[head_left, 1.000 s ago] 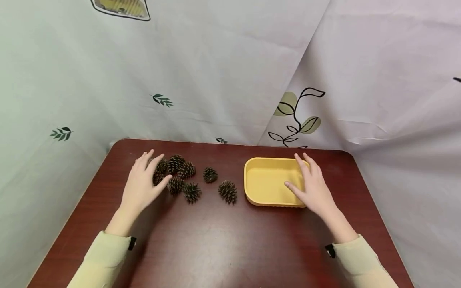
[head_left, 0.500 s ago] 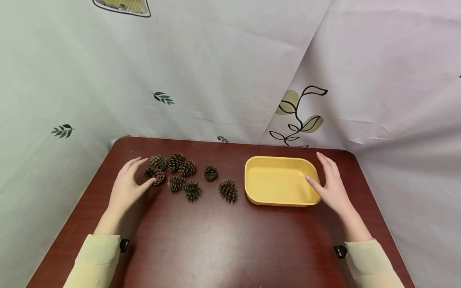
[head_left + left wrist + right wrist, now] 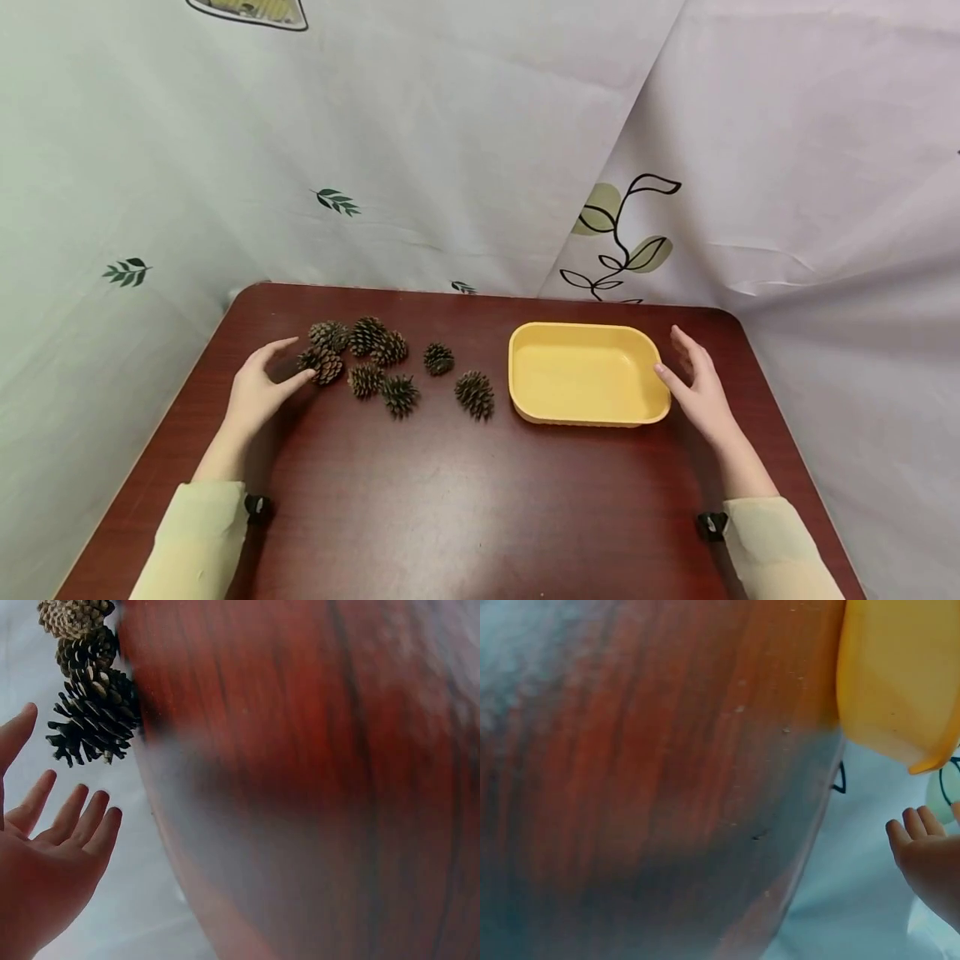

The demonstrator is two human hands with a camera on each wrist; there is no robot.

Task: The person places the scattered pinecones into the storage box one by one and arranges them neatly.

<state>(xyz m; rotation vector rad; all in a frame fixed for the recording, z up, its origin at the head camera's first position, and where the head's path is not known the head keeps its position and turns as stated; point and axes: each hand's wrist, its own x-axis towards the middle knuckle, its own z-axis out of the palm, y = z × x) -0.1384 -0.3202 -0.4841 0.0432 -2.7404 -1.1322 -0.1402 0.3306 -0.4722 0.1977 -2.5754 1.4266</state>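
Note:
My left hand (image 3: pixel 258 385) hovers at the left of the pine cone cluster, fingers and thumb spread apart. Its thumb tip overlaps the nearest pine cone (image 3: pixel 321 365) in the head view; in the left wrist view a gap shows between the fingertips and a dark pine cone (image 3: pixel 97 716). At the right end of a yellow rectangular tray (image 3: pixel 585 419) is my right hand (image 3: pixel 701 392), its thumb close to the rim and the fingers beyond the end wall. From the right wrist, the relaxed fingers show apart from the tray's side (image 3: pixel 892 682). Neither hand holds anything.
More pine cones lie toward the middle: one small pine cone (image 3: pixel 438 358) and a larger pine cone (image 3: pixel 475 395) just left of the tray. All stand on a dark red-brown table (image 3: pixel 450 500). A pale patterned cloth (image 3: pixel 450 150) hangs behind and at both sides.
My left hand has moved left, off the pine cones it covered, to their left side. My right hand has moved right, from over the tray to its right end. Cones and tray stay put.

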